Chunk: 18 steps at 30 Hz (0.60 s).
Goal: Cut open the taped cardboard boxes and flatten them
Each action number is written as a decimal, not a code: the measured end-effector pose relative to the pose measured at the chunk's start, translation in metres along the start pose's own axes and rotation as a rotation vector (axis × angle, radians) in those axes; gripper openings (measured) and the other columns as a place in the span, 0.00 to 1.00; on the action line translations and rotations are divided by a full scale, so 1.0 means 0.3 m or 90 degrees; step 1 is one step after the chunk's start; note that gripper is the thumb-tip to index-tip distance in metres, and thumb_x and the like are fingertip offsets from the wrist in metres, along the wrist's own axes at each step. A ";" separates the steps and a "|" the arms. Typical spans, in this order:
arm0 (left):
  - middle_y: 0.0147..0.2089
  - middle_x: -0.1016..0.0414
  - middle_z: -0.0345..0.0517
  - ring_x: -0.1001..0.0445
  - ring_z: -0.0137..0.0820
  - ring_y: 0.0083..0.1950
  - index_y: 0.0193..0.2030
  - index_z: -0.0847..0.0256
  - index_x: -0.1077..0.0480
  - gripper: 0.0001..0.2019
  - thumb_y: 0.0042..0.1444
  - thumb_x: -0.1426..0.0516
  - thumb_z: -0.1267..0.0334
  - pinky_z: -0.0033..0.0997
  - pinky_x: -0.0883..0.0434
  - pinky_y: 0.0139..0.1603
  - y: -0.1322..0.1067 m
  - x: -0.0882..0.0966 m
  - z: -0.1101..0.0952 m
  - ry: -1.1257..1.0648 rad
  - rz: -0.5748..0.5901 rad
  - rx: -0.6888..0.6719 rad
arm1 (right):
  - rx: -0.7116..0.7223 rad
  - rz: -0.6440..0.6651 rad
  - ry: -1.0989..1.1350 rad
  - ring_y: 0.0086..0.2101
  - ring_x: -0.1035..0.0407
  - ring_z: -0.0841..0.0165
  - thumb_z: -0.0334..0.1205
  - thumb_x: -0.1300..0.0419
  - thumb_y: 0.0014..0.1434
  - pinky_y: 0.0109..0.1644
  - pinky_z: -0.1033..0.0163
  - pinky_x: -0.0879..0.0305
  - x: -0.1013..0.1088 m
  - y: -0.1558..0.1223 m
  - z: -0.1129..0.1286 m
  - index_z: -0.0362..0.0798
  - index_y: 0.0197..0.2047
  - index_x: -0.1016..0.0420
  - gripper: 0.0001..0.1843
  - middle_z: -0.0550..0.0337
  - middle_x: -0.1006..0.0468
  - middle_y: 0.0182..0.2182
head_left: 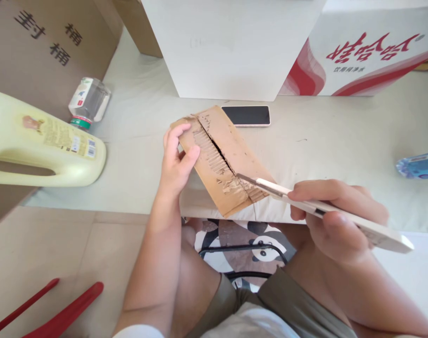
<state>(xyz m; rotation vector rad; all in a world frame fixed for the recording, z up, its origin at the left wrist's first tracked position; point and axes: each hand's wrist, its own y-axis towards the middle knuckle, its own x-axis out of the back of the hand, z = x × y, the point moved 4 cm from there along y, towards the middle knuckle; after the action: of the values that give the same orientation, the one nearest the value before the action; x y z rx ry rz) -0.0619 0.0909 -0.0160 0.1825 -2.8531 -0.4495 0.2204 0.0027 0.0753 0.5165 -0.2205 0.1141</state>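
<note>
A small brown cardboard box [240,145] lies tilted near the front edge of the cloth-covered surface. A dark slit runs along its upper face, with torn, ribbed paper beside it. My left hand [178,155] grips the box's left end, thumb on the top and fingers around the far edge. My right hand [337,216] is closed around a white utility knife [315,206]. The knife's blade points left, and its tip is at the near part of the slit. Whether the tip is inside the cardboard, I cannot tell.
Behind the box lie a phone [249,115] and a large white box [231,47]. A red-and-white carton [361,56] stands at the back right, a blue-labelled bottle [420,165] at the right. Leftward are a yellow jug [44,141] and a clear bottle [89,101].
</note>
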 end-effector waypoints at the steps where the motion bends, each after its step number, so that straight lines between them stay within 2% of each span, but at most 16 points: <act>1: 0.68 0.35 0.52 0.34 0.53 0.71 0.61 0.46 0.31 0.33 0.56 0.37 0.31 0.54 0.28 0.67 0.001 0.000 0.000 0.002 -0.001 -0.002 | 0.003 0.001 0.002 0.17 0.35 0.70 0.49 0.43 0.70 0.20 0.62 0.38 -0.001 -0.001 0.000 0.53 0.42 0.15 0.16 0.61 0.25 0.20; 6: 0.66 0.34 0.52 0.33 0.53 0.70 0.61 0.46 0.31 0.32 0.56 0.37 0.32 0.53 0.27 0.66 0.002 0.001 -0.003 0.008 -0.008 -0.005 | 0.036 0.005 -0.027 0.16 0.36 0.71 0.46 0.44 0.70 0.19 0.62 0.41 0.003 0.003 -0.003 0.53 0.42 0.16 0.15 0.62 0.26 0.19; 9: 0.67 0.34 0.52 0.33 0.53 0.70 0.61 0.46 0.31 0.33 0.55 0.37 0.31 0.53 0.27 0.66 0.002 0.001 -0.005 0.010 0.000 0.005 | 0.064 0.039 -0.070 0.16 0.35 0.72 0.43 0.46 0.71 0.19 0.63 0.41 -0.001 0.012 0.001 0.53 0.42 0.18 0.14 0.63 0.26 0.18; 12: 0.67 0.34 0.52 0.33 0.53 0.70 0.61 0.46 0.31 0.33 0.55 0.37 0.31 0.52 0.27 0.66 0.002 0.001 -0.007 0.012 0.000 0.006 | 0.045 0.086 -0.110 0.16 0.34 0.72 0.42 0.46 0.71 0.19 0.65 0.41 -0.011 0.013 0.007 0.53 0.41 0.19 0.13 0.64 0.27 0.18; 18: 0.65 0.33 0.51 0.32 0.50 0.69 0.61 0.46 0.30 0.30 0.58 0.36 0.36 0.47 0.25 0.63 0.003 0.004 0.014 -0.006 -0.014 -0.030 | 0.013 0.064 -0.108 0.15 0.37 0.73 0.38 0.43 0.68 0.18 0.65 0.41 -0.015 0.003 0.027 0.52 0.40 0.20 0.10 0.65 0.26 0.18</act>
<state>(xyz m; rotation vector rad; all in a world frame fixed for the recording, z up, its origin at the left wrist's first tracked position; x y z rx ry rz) -0.0643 0.0927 -0.0194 0.2047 -2.8497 -0.5237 0.2146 -0.0008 0.0816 0.5354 -0.4113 0.1711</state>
